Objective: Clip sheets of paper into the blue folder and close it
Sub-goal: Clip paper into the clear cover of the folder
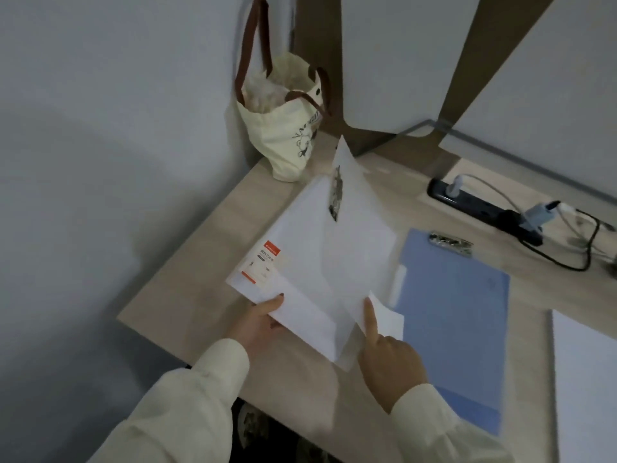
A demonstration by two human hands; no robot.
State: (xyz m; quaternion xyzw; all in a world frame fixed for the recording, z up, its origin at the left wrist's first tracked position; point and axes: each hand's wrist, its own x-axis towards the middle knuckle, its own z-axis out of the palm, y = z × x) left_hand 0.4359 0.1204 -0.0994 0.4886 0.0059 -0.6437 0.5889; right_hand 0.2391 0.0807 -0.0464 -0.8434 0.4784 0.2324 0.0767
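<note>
Left hand (258, 324) grips the white folder (300, 262); right hand (389, 355) pinches its sheets (359, 248); blue folder (457, 315) lies just beside the right hand.

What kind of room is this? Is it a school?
Probably a home or office study corner, not clearly a school. A wooden desk sits against a wall, with a power strip, a tote bag and a blue folder on it.

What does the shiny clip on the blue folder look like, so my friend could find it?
Start at the wooden desk and find the blue folder lying open flat beside the person's right hand. At the folder's far edge sits the metal clip. It is small, silvery and shiny, with no paper in it, unlike the black power strip behind it.
</note>
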